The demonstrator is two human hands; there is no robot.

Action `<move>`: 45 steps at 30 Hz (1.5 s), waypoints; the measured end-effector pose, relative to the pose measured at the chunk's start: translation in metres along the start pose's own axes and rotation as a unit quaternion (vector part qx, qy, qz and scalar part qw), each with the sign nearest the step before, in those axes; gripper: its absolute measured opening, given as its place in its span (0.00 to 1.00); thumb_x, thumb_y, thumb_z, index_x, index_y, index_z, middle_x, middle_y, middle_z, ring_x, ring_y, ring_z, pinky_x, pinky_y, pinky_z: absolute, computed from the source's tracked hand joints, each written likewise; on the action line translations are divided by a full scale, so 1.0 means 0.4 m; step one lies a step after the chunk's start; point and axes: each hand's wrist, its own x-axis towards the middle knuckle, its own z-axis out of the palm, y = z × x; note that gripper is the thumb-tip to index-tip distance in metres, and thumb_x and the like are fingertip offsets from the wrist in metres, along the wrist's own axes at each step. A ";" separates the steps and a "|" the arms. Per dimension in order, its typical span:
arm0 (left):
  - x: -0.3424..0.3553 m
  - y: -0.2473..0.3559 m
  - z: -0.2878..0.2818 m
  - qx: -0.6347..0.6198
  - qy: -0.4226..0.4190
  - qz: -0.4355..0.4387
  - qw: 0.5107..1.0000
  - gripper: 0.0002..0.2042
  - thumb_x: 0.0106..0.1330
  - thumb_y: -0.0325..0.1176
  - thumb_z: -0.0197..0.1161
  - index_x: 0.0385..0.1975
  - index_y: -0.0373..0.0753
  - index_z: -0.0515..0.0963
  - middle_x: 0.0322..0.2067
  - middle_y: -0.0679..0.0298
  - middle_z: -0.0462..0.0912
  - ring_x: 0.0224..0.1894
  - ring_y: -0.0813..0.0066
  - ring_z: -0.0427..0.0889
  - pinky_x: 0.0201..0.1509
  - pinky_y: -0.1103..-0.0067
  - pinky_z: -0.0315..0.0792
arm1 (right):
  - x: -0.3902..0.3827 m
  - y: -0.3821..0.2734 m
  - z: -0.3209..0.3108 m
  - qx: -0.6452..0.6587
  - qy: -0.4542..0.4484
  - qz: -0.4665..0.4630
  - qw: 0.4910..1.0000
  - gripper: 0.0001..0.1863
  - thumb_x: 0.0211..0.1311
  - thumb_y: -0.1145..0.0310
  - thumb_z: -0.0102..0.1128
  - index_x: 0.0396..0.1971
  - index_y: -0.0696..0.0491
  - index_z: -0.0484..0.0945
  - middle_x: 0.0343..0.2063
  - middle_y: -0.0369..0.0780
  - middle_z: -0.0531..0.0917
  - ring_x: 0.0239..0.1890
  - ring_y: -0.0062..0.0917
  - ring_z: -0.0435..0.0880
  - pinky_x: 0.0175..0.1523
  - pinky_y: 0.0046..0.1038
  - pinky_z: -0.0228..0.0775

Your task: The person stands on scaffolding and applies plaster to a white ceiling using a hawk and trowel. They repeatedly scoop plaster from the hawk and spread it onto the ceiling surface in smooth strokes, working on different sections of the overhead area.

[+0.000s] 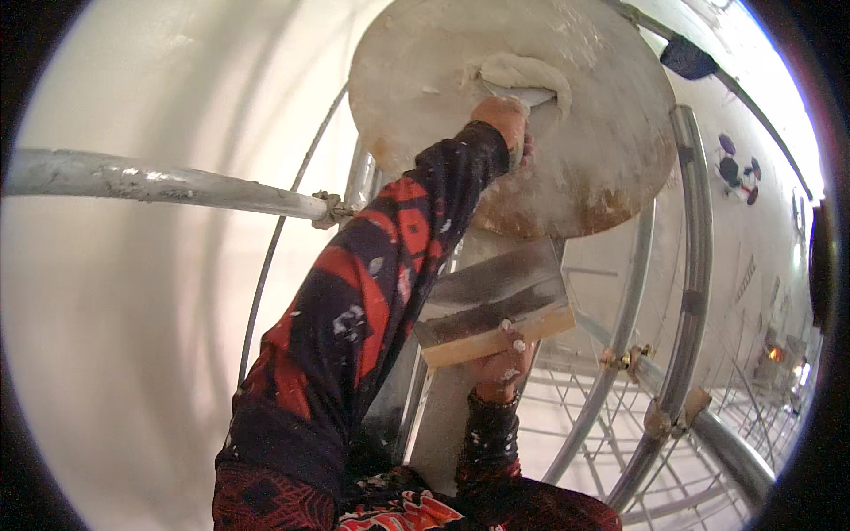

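My left hand (506,128), at the end of a red-and-black sleeve, is closed on a trowel whose metal blade (524,93) meets a curved mound of white plaster (522,71). That plaster sits on a large round board (425,133) smeared with whitish residue. Lower down, my right hand (502,370) grips a wide flat metal blade (496,288) by its pale wooden edge strip, just below the board's near rim. White specks dot the fingers of my right hand. The trowel's handle is mostly hidden by my left hand.
A horizontal scaffold tube (168,181) crosses on the left, joined by a clamp (332,210). Curved metal tubes (695,265) with clamps stand on the right, near a wire-mesh grid (575,416). A pale wall (106,310) fills the left side.
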 end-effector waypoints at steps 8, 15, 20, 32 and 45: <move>0.013 -0.017 0.021 -0.201 0.111 -0.013 0.973 0.20 0.70 0.44 0.44 0.23 0.34 0.70 0.12 0.59 0.72 0.10 0.67 0.72 0.12 0.69 0.68 | 0.000 -0.033 0.034 0.050 -0.021 0.016 0.998 0.22 0.50 0.55 0.56 0.41 0.52 0.67 0.33 0.34 0.68 0.40 0.27 0.72 0.46 0.32 0.68; -0.083 0.157 -0.105 -0.270 0.148 0.073 0.949 0.21 0.72 0.46 0.41 0.27 0.34 0.69 0.13 0.63 0.69 0.09 0.71 0.69 0.10 0.73 0.67 | 0.011 -0.021 -0.003 -0.366 -0.068 -0.279 0.885 0.19 0.54 0.57 0.57 0.41 0.53 0.68 0.35 0.35 0.70 0.41 0.27 0.72 0.48 0.31 0.66; -0.239 0.252 -0.227 -0.276 0.146 0.104 0.944 0.20 0.72 0.47 0.41 0.29 0.35 0.68 0.14 0.62 0.69 0.10 0.71 0.70 0.11 0.74 0.67 | 0.011 0.027 0.011 -0.183 -0.075 -0.258 0.946 0.23 0.58 0.66 0.60 0.49 0.58 0.64 0.42 0.44 0.72 0.45 0.33 0.73 0.51 0.34 0.67; -0.793 0.255 -0.342 -0.096 0.178 0.188 0.961 0.26 0.71 0.54 0.38 0.29 0.33 0.69 0.11 0.64 0.71 0.09 0.75 0.70 0.13 0.79 0.67 | -0.068 -0.130 0.193 0.178 -0.235 0.061 0.954 0.24 0.57 0.65 0.54 0.52 0.60 0.64 0.44 0.45 0.74 0.46 0.38 0.77 0.52 0.39 0.71; -1.392 0.076 -0.374 0.337 0.442 0.172 0.814 0.16 0.56 0.30 0.63 0.42 0.34 0.66 0.30 0.53 0.78 0.29 0.54 0.81 0.31 0.68 0.76 | -0.650 -0.285 0.500 0.084 -0.365 0.290 0.881 0.23 0.51 0.62 0.51 0.47 0.58 0.68 0.36 0.44 0.76 0.38 0.35 0.80 0.41 0.36 0.79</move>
